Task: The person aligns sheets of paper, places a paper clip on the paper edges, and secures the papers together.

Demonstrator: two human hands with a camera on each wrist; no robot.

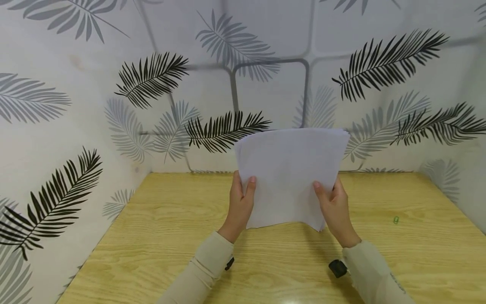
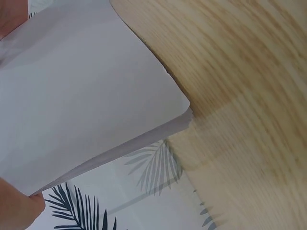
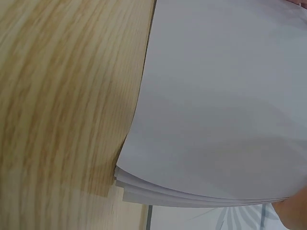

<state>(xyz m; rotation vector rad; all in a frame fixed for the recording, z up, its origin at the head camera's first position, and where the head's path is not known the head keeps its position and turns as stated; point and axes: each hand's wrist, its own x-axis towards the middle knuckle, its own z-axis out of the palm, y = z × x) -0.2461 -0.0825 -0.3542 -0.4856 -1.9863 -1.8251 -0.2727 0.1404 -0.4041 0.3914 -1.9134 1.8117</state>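
A stack of white paper sheets [image 1: 288, 177] is held up over the table, its near edge bowed and its upper edge in front of the wall. My left hand [image 1: 242, 202] grips the left side, thumb on the face towards me and fingers behind. On the opposite side my right hand [image 1: 336, 209] grips it the same way. Several layered edges of the paper [image 3: 216, 120] fan slightly apart at one corner in the right wrist view. In the left wrist view the paper [image 2: 91, 91] looks blank.
A small green paper clip [image 1: 396, 220] lies on the wood-grain table [image 1: 159, 228] at the right. Behind and to the left rises a white wall covering with leaf prints [image 1: 152, 80]. Dark devices, one of them a black block [image 1: 337, 268], sit at the sleeve cuffs.
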